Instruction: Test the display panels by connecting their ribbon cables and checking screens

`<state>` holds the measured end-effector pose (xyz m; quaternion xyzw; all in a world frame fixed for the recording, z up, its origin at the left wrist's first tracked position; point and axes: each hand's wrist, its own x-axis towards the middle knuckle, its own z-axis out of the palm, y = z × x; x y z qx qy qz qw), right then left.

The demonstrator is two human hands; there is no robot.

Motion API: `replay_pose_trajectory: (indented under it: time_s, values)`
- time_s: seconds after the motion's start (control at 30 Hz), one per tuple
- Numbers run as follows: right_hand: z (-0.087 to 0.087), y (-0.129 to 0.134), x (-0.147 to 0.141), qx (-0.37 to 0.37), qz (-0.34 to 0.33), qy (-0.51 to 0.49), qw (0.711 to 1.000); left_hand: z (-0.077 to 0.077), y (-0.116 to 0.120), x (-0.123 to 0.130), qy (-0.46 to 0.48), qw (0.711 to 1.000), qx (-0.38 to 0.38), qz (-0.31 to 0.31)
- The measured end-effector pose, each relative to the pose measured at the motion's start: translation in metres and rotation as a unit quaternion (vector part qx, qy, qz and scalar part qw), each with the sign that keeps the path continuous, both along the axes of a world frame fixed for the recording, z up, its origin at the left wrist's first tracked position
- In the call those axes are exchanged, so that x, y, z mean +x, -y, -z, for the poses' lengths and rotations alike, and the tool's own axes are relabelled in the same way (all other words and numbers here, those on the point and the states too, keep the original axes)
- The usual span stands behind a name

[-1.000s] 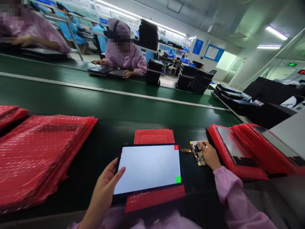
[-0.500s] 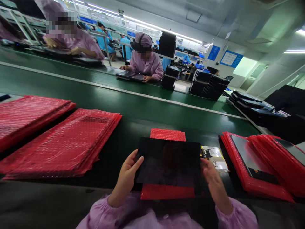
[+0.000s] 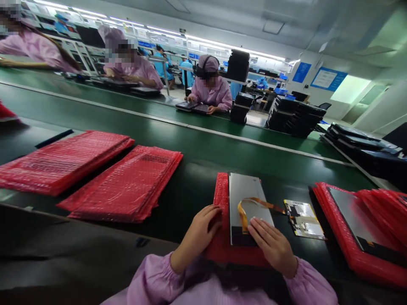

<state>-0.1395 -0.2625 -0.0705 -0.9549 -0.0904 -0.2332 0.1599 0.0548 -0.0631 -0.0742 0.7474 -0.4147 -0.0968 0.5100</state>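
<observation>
A display panel (image 3: 246, 190) lies with its silver back up on a red bubble-wrap sheet (image 3: 220, 192) in front of me. An orange ribbon cable (image 3: 244, 214) bends across the panel and reaches right to a small circuit board (image 3: 305, 218). My right hand (image 3: 273, 243) rests on the panel's near right part, fingers stretched out and touching the cable's lower end. Left of the panel, my left hand (image 3: 200, 233) lies over the bubble wrap, its fingers loosely curved with a gap to the thumb and nothing seen in them.
Piles of red bubble-wrap bags (image 3: 127, 182) lie to the left. On the right, another panel (image 3: 356, 216) sits on more red bags (image 3: 333, 237). Across the green bench (image 3: 159, 135) are stacks of black devices (image 3: 294, 114) and several co-workers in pink.
The panel, held up dark side facing me before, now lies turned over with its silver back and cable showing. Both hands have let go of its edges. The view has swung left.
</observation>
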Motion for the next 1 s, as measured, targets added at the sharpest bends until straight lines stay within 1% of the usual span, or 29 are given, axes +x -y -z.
replay_pose_trajectory:
  time_s: [0.1,0.17,0.23,0.27,0.33,0.4,0.43,0.5,0.57,0.67,0.77,0.83,0.87,0.9,0.97,1.0]
  values:
    - [0.007,0.002,0.004,-0.025,-0.019,-0.075,0.997,-0.005,0.000,-0.002,-0.008,1.000,0.001,-0.010]
    - [0.003,-0.003,0.003,-0.014,-0.017,-0.090,0.996,-0.011,0.002,-0.003,-0.027,0.999,0.002,-0.019]
    - [-0.007,-0.013,0.005,0.034,0.027,-0.090,0.995,-0.018,0.008,-0.004,-0.063,0.998,0.012,-0.009]
    - [-0.013,-0.019,0.008,0.072,0.062,-0.110,0.989,-0.022,0.013,-0.004,-0.087,0.996,0.022,0.009]
    - [-0.025,-0.030,0.018,0.148,0.120,-0.199,0.961,-0.028,0.026,-0.003,-0.143,0.986,0.050,0.066]
    - [-0.033,-0.037,0.032,0.189,0.138,-0.292,0.927,-0.030,0.042,-0.001,-0.190,0.971,0.079,0.123]
    - [-0.036,-0.038,0.038,0.197,0.135,-0.318,0.917,-0.029,0.049,0.000,-0.207,0.964,0.089,0.143]
    - [-0.038,-0.037,0.049,0.202,0.126,-0.331,0.913,-0.027,0.061,0.003,-0.228,0.954,0.100,0.169]
    - [-0.038,-0.034,0.055,0.206,0.119,-0.333,0.912,-0.024,0.068,0.005,-0.238,0.948,0.104,0.181]
    - [-0.036,-0.034,0.055,0.209,0.117,-0.331,0.913,-0.021,0.071,0.007,-0.239,0.946,0.110,0.190]
    - [-0.036,-0.033,0.049,0.202,0.130,-0.312,0.919,-0.022,0.070,0.007,-0.229,0.946,0.116,0.198]
    - [-0.035,-0.026,0.042,0.192,0.177,-0.278,0.924,-0.023,0.072,0.008,-0.220,0.948,0.119,0.199]
    - [-0.033,-0.021,0.038,0.184,0.220,-0.252,0.924,-0.024,0.074,0.010,-0.212,0.951,0.117,0.195]
    - [-0.030,-0.015,0.033,0.173,0.272,-0.223,0.920,-0.024,0.076,0.013,-0.202,0.955,0.113,0.188]
    - [-0.023,-0.003,0.025,0.146,0.373,-0.172,0.900,-0.025,0.084,0.022,-0.177,0.964,0.099,0.170]
    - [-0.019,0.001,0.021,0.134,0.406,-0.158,0.890,-0.025,0.089,0.028,-0.165,0.968,0.091,0.163]
